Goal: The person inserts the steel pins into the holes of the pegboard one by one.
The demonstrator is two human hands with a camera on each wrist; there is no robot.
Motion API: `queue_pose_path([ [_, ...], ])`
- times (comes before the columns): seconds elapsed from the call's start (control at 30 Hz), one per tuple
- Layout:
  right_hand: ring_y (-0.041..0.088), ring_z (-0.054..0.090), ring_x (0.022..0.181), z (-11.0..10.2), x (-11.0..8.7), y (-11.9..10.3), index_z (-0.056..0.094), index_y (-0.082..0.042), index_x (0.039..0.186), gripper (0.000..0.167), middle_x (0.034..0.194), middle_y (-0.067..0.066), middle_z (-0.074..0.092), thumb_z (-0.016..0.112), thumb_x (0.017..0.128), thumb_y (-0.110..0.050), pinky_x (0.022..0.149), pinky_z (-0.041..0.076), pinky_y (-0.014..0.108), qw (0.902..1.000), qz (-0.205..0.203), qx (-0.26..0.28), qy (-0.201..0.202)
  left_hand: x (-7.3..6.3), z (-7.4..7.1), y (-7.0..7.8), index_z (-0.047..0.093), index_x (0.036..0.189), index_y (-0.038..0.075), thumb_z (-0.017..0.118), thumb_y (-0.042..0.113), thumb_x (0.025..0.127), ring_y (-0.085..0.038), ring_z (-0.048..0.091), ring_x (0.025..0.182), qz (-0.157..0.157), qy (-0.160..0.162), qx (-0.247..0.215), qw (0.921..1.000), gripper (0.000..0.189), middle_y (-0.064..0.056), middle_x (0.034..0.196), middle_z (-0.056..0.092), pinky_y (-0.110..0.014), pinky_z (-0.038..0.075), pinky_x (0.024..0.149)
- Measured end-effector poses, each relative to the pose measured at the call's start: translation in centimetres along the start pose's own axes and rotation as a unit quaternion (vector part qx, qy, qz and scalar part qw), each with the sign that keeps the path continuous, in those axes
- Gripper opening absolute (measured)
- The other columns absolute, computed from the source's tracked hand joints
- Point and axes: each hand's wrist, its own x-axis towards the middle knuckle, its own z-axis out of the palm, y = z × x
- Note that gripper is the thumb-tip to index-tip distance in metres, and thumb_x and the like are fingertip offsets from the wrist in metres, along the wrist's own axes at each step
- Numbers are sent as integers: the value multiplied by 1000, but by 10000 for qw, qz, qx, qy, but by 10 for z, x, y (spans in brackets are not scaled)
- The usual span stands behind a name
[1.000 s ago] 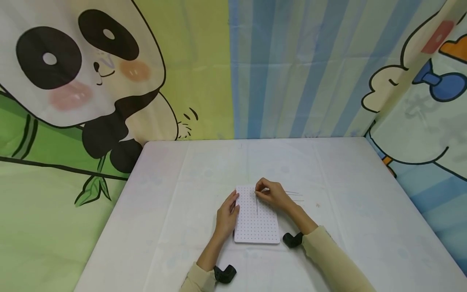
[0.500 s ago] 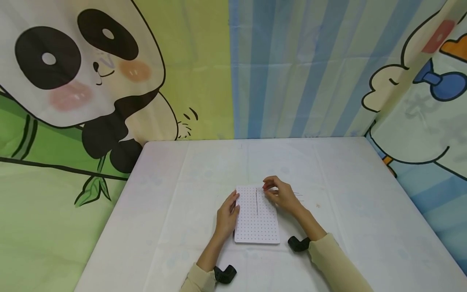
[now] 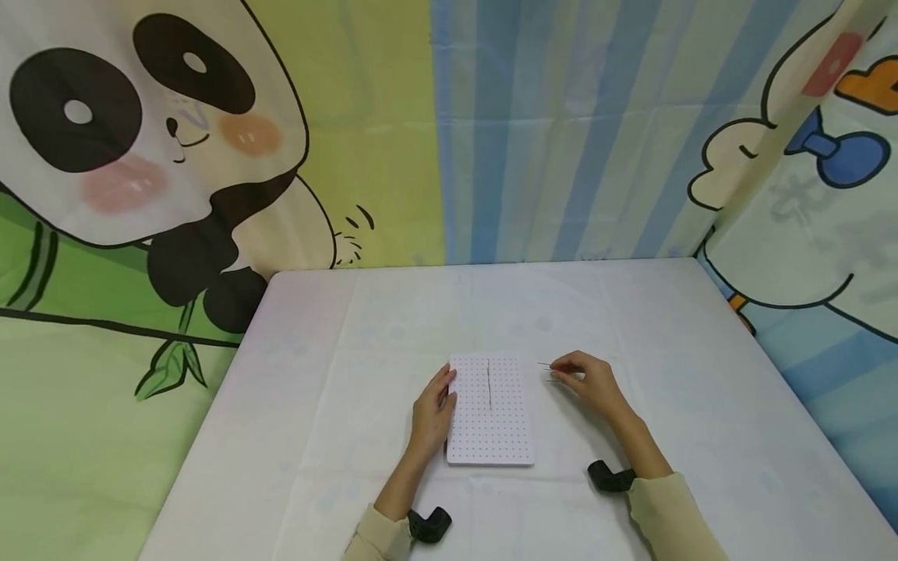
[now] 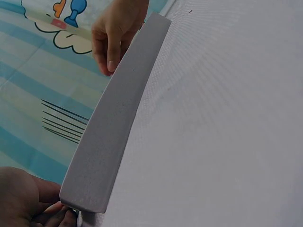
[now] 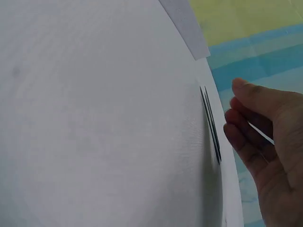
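Note:
A white pegboard [image 3: 491, 436] with rows of small holes lies on the white table. Several thin dark rods [image 4: 66, 120] stick out of its top face in the left wrist view; from the head they overlap into one dark line. My left hand [image 3: 431, 417] holds the board's left edge, with fingertips [image 4: 54, 217] at its corner in the left wrist view. To the right of the board, my right hand [image 3: 592, 383] is low over a few loose thin rods [image 5: 211, 125] on the table. Its fingers are loosely bent, thumb apart, and nothing shows between them.
The table [image 3: 351, 436] is covered in white cloth. Behind it hangs a printed curtain [image 3: 533, 132] with stripes and a panda [image 3: 189, 249]. A black wrist mount [image 3: 429, 525] sits by each sleeve.
My right hand has moved from above the pegboard to the right, over the loose rods. The dark line of rods on the board is uncovered. My left hand stays at the board's edge.

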Motion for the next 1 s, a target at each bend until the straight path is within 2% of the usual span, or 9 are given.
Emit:
queue_pose_path([
  [0.27,8,58,72,0,-9,12,72,-11,82,10,81,-5,65,76,74,-7,61,52,21,9997,156,-138,-120,-1,-1,2,51,128,-3,51,-8,88,-23,37,129,-29,-33,-26,10000,40,-11,143,39,-25,35,103],
  [0.53,11,58,76,2,-11,19,72,-12,82,10,83,-5,64,76,74,-8,63,50,24,9994,86,-288,-175,-1,0,1,51,128,-2,51,-8,88,-22,37,129,-53,-36,-12,10000,40,-9,143,38,-24,34,103],
  [0.77,10,56,71,3,-10,18,72,-11,80,9,79,-5,64,76,74,-6,59,49,22,9994,142,-193,-250,-1,0,1,51,128,-1,51,-8,88,-22,36,129,-50,-29,-11,10000,40,-9,143,38,-25,34,103],
  [1.0,11,57,72,3,-10,18,71,-12,80,9,79,-6,63,75,75,-6,61,50,25,9992,121,-224,-319,0,0,1,52,128,-1,51,-7,88,-23,36,130,-38,-3,-38,10000,40,-9,143,39,-25,35,103],
])
